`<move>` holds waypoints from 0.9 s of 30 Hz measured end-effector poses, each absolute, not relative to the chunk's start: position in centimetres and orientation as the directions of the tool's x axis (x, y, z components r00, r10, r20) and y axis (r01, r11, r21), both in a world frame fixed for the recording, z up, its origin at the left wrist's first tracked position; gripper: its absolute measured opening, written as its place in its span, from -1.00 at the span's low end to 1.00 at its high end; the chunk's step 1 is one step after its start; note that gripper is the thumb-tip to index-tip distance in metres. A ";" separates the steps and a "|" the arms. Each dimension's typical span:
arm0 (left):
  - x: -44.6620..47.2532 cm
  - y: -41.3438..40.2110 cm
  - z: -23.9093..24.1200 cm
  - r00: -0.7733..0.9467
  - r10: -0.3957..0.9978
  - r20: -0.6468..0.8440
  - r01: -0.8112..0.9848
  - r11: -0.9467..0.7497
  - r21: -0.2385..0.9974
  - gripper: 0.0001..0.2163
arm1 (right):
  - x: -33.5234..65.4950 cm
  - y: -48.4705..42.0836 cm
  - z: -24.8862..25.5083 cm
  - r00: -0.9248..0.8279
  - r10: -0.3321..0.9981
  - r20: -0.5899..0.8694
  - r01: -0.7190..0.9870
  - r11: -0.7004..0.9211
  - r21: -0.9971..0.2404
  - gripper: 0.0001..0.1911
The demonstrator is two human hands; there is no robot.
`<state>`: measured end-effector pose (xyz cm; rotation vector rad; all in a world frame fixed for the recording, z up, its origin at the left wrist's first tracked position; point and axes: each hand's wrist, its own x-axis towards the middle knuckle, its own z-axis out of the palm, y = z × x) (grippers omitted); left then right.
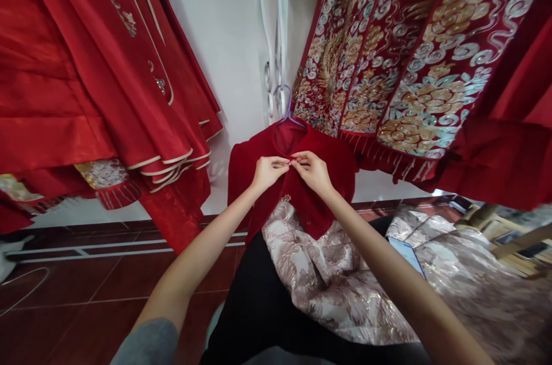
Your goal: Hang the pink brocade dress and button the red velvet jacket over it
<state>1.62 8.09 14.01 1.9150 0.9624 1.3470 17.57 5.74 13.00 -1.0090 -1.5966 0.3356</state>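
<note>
Through the head camera I cannot read any text, label, brand, number or sign. The flat rectangular phone with a bright, pale bluish screen (406, 256), which lies on the shiny pinkish-beige brocade fabric (357, 307), seems to show some faint marks, but for me they are too small to make out as letters or numbers. Near the right edge, the flat, pale and dark rectangular objects (513, 235) are too blurred, so I cannot tell whether they carry printing.
</note>
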 end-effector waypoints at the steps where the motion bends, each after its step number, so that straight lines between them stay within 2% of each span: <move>1: 1.6 8.2 14.1 0.234 0.822 0.519 0.230 -0.566 0.792 -0.81 | 17.5 5.7 12.9 0.032 0.748 0.663 0.426 0.590 -0.686 -0.79; 8: 1.4 8.4 14.8 0.297 0.793 0.532 0.309 -0.607 0.732 -0.82 | 17.1 6.0 12.4 0.054 0.728 0.684 0.418 0.605 -0.677 -0.76; 16: 1.9 8.7 13.5 0.248 0.804 0.541 0.202 -0.589 0.782 -0.77 | 17.3 7.7 11.2 0.067 0.810 0.582 0.197 0.561 -0.804 -0.64; 23: 1.5 8.5 14.3 0.315 0.755 0.576 0.342 -0.656 0.673 -0.83 | 17.5 7.9 11.5 0.055 0.838 0.543 0.111 0.535 -0.837 -0.63; 27: 1.7 8.6 14.4 0.375 0.723 0.580 0.329 -0.689 0.646 -0.87 | 17.3 8.2 11.7 0.055 0.851 0.522 0.095 0.515 -0.852 -0.63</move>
